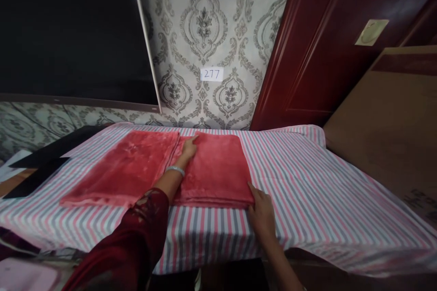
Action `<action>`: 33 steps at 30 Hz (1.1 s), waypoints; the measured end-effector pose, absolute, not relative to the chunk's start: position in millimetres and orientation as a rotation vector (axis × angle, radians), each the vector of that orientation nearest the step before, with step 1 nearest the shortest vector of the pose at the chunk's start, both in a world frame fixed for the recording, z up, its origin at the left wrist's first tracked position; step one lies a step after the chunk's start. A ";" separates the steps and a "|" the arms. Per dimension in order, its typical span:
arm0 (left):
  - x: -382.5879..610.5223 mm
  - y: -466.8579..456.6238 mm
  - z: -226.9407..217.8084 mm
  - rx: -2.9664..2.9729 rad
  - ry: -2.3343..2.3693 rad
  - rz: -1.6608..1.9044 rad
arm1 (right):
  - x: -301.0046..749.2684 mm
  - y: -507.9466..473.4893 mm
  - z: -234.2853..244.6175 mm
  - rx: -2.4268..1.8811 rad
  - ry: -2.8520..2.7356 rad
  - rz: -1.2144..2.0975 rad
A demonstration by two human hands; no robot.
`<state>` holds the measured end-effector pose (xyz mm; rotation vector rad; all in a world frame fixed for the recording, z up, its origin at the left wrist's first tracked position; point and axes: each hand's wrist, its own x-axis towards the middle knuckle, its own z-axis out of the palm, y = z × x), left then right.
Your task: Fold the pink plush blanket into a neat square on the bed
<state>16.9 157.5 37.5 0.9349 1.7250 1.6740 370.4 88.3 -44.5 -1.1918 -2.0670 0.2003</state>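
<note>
A red plush blanket lies partly folded on a striped cloth. Its right part is stacked in layers, with a flatter part spread to the left. My left hand, below a bracelet and dark red sleeve, is at the far left edge of the stacked part, fingers closed on that edge. At the near right corner, my right hand has its fingers and thumb around the blanket's side. Part of the fingers of both hands is hidden from view.
The striped tablecloth covers the table. A large dark TV screen stands at the back left, with black flat pieces below. To the right are a cardboard box and a dark red door. A "277" label is on the wall.
</note>
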 end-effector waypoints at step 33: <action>87.0 105.8 65.6 1.976 2.401 0.287 | 365.3 132.6 19.0 -1.046 -2.241 0.262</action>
